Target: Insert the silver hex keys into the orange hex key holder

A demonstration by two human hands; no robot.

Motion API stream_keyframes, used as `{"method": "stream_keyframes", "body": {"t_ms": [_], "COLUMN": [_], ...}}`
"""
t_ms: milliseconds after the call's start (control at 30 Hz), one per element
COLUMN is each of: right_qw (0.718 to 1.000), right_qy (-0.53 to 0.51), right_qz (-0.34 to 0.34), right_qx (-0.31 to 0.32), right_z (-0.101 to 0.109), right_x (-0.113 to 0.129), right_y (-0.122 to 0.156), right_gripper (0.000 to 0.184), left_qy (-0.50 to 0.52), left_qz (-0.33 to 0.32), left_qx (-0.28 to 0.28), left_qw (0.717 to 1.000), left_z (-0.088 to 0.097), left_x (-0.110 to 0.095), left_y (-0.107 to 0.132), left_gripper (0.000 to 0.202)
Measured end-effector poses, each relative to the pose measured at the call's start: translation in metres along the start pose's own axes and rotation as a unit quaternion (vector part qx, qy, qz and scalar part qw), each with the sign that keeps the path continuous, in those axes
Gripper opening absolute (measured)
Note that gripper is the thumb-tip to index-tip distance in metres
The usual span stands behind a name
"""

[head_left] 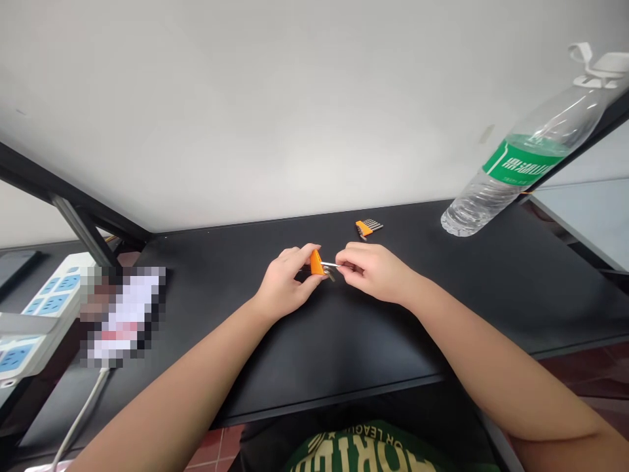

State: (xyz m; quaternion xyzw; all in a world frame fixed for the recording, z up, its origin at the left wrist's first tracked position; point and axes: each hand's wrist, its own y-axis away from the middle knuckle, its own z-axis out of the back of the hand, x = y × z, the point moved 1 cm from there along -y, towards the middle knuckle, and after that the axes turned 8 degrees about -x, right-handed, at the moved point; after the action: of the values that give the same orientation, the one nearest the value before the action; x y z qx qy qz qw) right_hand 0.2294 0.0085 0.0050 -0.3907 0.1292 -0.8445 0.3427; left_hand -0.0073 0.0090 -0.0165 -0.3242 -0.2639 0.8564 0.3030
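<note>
**Small hex key half out of its holder, easy to fumble**

Biggest thing here is the black desk (344, 328), and the action sits roughly mid-desk, a bit toward the back edge. The left hand (285, 285) has its fingers clamped on a little orange holder (316, 263) with a few keys in it. The right hand (376, 270) has thumb and fingertips pinched together on a thin silver hex key (329, 265) that bridges the gap between the two hands, one end at the holder.

What I'd worry about: that key is skinny and the grip on it is just a fingertip pinch. If the holder grips it tight, a hard tug could make it pop loose and skitter across the dark top, maybe off the front edge into the lap. Tilting the holder could also let the other keys slide out, I'd guess.

Around it: a clear water bottle (521, 164) with a green label stands at the back right corner, well apart from the hands. A white power strip (44, 308) sits off the left edge on the neighbouring surface, cable hanging down. A second orange key set (367, 227) lies near the back edge, just behind the right hand. Nothing stands between the hands and any of it.
</note>
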Motion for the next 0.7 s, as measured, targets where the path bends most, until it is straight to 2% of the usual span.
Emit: {"method": "stream_keyframes", "body": {"t_ms": [133,267,333,433,567,700], "right_qw": [1.0,1.0,0.999,0.993,0.96,0.933], "right_qy": [0.022,0.01,-0.017,-0.082,-0.194,-0.276], "right_qz": [0.02,0.01,-0.017,-0.086,-0.198,-0.232], "right_qx": [-0.005,0.024,0.029,-0.003,-0.03,-0.02], "right_z": [0.004,-0.001,-0.006,-0.009,-0.009,-0.015], "right_x": [-0.002,0.001,0.003,0.005,-0.001,-0.006], "right_y": [0.001,0.001,0.001,0.0,-0.002,-0.003], "right_gripper": [0.018,0.022,0.025,0.021,0.012,0.009], "left_qy": [-0.021,-0.015,-0.013,-0.015,-0.017,-0.006], "left_qz": [-0.018,-0.033,-0.035,-0.013,0.011,0.017], "left_qx": [0.013,0.034,0.045,0.046,0.033,0.033], "left_qw": [1.0,0.999,0.998,0.999,0.999,0.999], "left_z": [0.0,-0.003,-0.004,-0.004,-0.001,-0.001], "left_x": [-0.004,-0.008,-0.008,-0.007,-0.007,-0.007], "left_y": [0.0,0.0,0.001,0.0,0.0,0.0], "left_gripper": [0.036,0.036,0.034,0.033,0.033,0.033]}}
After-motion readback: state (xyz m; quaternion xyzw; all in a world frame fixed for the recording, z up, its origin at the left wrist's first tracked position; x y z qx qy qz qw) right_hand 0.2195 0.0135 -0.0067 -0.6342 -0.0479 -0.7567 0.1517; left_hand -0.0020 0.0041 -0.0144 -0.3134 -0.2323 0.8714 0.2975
